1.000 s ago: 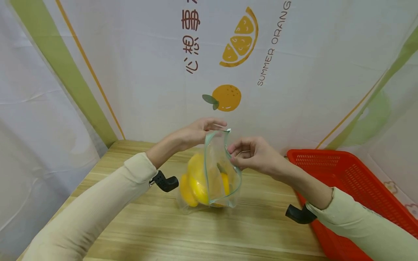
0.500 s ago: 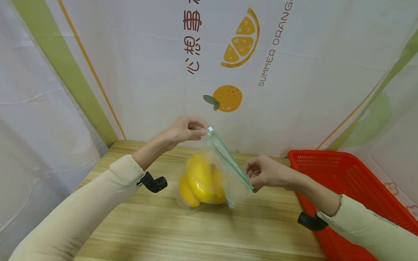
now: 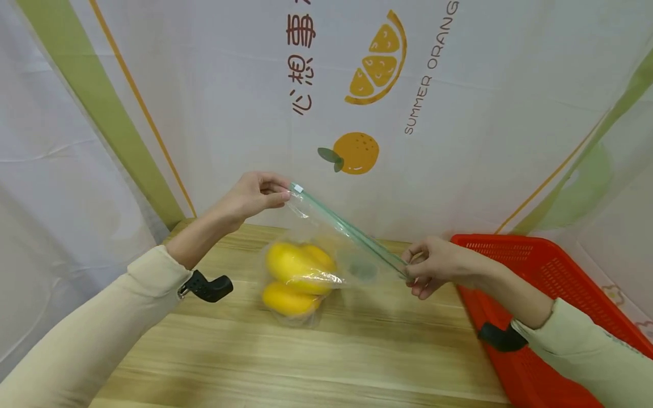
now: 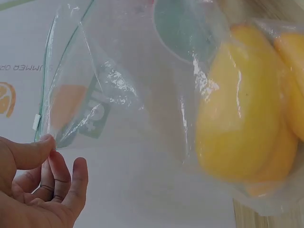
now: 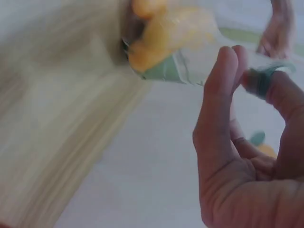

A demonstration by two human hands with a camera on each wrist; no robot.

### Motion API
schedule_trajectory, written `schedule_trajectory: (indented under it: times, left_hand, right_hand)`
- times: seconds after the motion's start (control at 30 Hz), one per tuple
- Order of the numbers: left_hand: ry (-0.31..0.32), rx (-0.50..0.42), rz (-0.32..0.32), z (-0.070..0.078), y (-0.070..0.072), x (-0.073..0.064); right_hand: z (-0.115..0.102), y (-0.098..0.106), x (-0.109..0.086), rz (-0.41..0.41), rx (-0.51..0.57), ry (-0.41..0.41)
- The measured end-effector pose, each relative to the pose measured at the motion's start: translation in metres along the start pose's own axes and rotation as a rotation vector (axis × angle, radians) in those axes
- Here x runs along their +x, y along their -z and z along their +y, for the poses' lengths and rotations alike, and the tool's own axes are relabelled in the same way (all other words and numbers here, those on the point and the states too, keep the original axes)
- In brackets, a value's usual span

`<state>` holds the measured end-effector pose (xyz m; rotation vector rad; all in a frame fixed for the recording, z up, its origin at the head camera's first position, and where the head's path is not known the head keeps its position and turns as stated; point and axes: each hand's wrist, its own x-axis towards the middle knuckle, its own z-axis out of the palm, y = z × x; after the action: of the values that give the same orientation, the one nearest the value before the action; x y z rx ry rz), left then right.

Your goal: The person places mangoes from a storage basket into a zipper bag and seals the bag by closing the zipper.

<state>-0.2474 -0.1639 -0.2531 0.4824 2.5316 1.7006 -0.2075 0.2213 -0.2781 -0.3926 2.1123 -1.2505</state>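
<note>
A clear zip bag [image 3: 352, 252] with a green zip edge is stretched aslant between my hands. Several yellow mangoes [image 3: 293, 263] lie inside its lower left part, over the table. At the upper left corner, beside the white slider [image 3: 298, 188], my left hand [image 3: 250, 195] pinches the bag with thumb and forefinger. My right hand [image 3: 436, 263] pinches the lower right end of the zip. In the left wrist view the mangoes [image 4: 240, 104] show large through the plastic, and the slider [image 4: 36, 121] sits just above the thumb. The right wrist view is blurred.
A red plastic basket [image 3: 515, 241] with slotted walls stands at the table's right side, close to my right forearm. Behind the wooden table [image 3: 316, 362] hangs a white curtain [image 3: 229, 113] with orange prints.
My left hand has moved left and grips the slider corner; my right hand has moved right and down. The bag's mouth, gaping before, is now drawn into a straight line. The mangoes have shifted left.
</note>
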Motion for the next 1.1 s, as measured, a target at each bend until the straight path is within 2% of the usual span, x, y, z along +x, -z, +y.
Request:
schedule_trajectory:
  times: [0.2, 0.37, 0.5, 0.57, 0.67, 0.8, 1.0, 1.1]
  left_hand:
    - [-0.015, 0.055, 0.009, 0.003, 0.011, -0.013]
    - [-0.043, 0.036, 0.031, 0.003, 0.018, -0.025]
    - [-0.087, -0.039, 0.046, -0.001, 0.022, -0.032]
    - [-0.111, -0.086, 0.044, -0.004, 0.023, -0.034]
    - [-0.128, -0.154, 0.040, -0.009, 0.022, -0.036]
    - [-0.139, -0.193, 0.069, -0.010, 0.022, -0.039]
    - [-0.169, -0.194, 0.089, -0.001, 0.026, -0.046]
    - [-0.182, -0.238, 0.079, 0.008, 0.030, -0.048]
  right_hand:
    - [-0.014, 0.028, 0.001, 0.068, 0.176, 0.035]
    - [-0.024, 0.039, 0.005, 0.109, 0.311, 0.168]
    - [-0.023, 0.038, 0.009, 0.158, 0.339, 0.281]
    - [-0.020, 0.036, 0.011, 0.195, 0.287, 0.333]
    - [-0.015, 0.032, 0.014, 0.255, 0.143, 0.422]
    - [-0.012, 0.029, 0.017, 0.345, -0.033, 0.511]
    - [-0.022, 0.034, 0.007, 0.400, -0.100, 0.511]
    - [-0.032, 0.037, 0.000, 0.409, -0.094, 0.540]
